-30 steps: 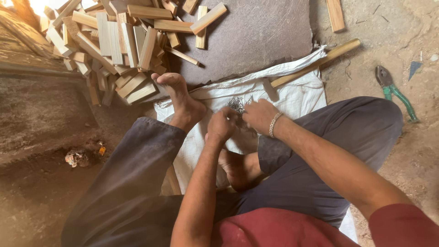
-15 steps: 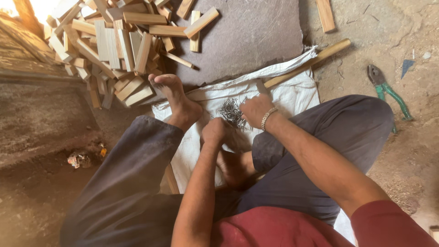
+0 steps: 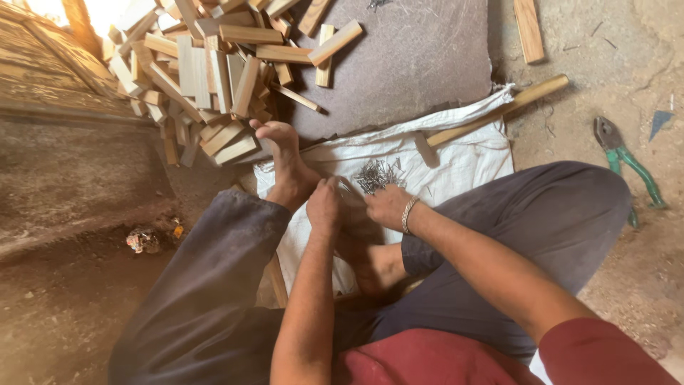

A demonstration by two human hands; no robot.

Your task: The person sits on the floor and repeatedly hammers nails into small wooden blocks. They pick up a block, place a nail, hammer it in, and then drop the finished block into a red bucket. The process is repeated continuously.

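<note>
Hands: left hand [image 3: 324, 207] and right hand [image 3: 388, 207] meet close together over the white sack [image 3: 463, 160], between the person's knees; the fingers of both curl inward around something small, but what each grips is hidden, so whether they are closed on a nail I cannot tell.
Nails: pile of small nails [image 3: 376, 175] lies on the sack just beyond the right hand's fingertips, touching or nearly touching them.
Wrist: metal bracelet [image 3: 407, 214] sits on the right wrist, clear of the pile.
Foot: bare foot [image 3: 285, 160] rests on the sack's edge just ahead of the left hand.
Doing it well: in my judgement, picking goes best a few at a time from the pile's near edge, points turned away from the palms, and with the foot steady so the sack does not shift and scatter the nails.
Further out: wooden handle [image 3: 499, 110] lies along the sack's far edge beyond the right hand; heap of wood offcuts [image 3: 214, 71] spreads beyond the left hand; green-handled pliers [image 3: 627, 160] lie on the dirt floor [image 3: 57, 314], well off to the right.
</note>
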